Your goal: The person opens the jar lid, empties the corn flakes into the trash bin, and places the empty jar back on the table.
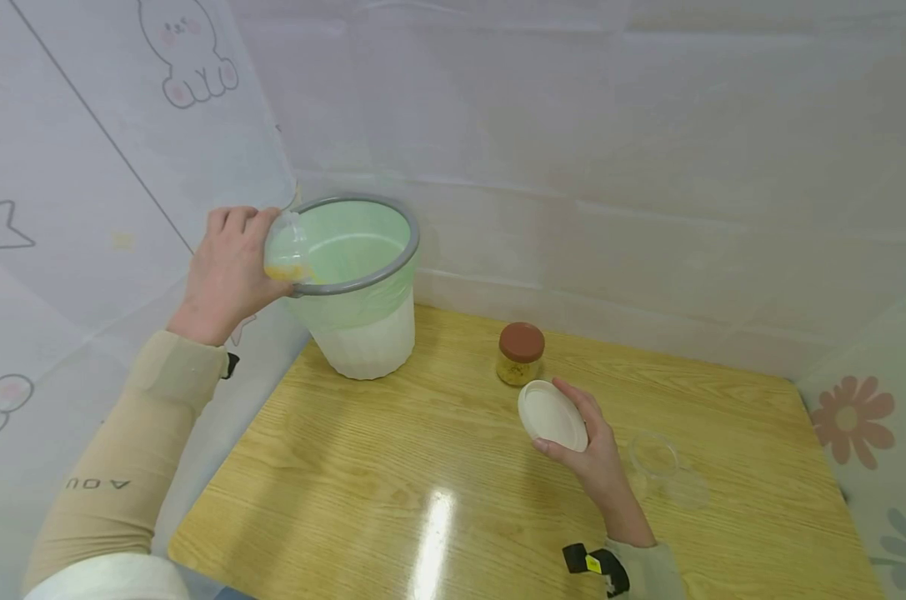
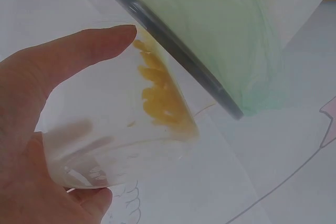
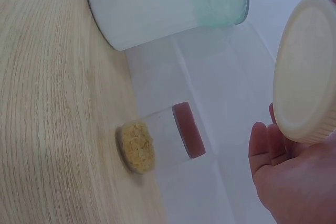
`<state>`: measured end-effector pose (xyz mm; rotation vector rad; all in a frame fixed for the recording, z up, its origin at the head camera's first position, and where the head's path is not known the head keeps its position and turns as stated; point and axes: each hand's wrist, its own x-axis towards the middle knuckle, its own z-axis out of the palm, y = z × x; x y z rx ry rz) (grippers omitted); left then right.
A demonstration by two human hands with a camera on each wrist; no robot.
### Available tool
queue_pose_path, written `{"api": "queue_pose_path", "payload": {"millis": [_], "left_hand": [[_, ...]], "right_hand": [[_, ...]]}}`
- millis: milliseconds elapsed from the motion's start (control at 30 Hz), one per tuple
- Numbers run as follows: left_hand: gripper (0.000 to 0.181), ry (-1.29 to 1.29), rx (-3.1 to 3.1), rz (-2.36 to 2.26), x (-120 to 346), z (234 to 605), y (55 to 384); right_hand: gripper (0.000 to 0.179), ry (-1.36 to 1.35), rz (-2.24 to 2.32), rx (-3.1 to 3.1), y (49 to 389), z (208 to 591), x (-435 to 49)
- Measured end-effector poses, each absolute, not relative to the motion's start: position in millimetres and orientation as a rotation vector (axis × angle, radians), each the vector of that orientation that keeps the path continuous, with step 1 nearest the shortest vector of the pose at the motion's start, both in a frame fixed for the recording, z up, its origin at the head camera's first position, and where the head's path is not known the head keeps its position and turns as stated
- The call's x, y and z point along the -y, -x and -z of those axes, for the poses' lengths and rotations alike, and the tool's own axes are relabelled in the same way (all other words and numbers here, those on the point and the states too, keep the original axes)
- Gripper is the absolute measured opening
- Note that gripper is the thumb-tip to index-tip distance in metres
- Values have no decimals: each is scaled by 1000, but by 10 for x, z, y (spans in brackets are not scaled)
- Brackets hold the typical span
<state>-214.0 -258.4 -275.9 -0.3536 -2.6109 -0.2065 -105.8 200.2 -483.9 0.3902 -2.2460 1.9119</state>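
At the far left, the left hand (image 1: pixel 235 262) held a clear jar (image 1: pixel 284 237), its fingers curled round the side, and tilted it toward the mouth of a bin (image 1: pixel 368 346) at the left of the grey rim. Whether jar and rim touched could not be told. Soft yellow pieces (image 2: pixel 159 90) clung along the jar's lower side. The bin, lined with a green bag (image 1: pixel 355 237), stood at the far left corner of the bench (image 1: pixel 392 467).

Right of the bin, near the middle of the bench's far edge, a red-lidded jar (image 1: pixel 520 354) stood upright, yellow shreds at its bottom, its lid on and no hand touching it.

Just nearer than that jar, the right hand (image 1: pixel 598 458) gripped a cream lid (image 1: pixel 553 417) between fingers and thumb, above the bench. Toward the right edge sat a clear container (image 1: pixel 664 467), too faint to make out fully.

The emptying looked part done: the held jar was uncovered and tipped, probably with the cream lid as its own, but yellow remained inside. Getting that out and refitting the lid seemed left. The bottom of the bin was hidden.
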Motion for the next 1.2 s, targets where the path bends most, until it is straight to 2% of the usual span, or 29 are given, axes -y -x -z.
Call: {"api": "queue_pose_path", "payload": {"millis": [1200], "left_hand": [[82,532,2491,82,2555,2733,2178]], "right_hand": [[84,-375,-1937,2252,1052,4819,-2003]]}}
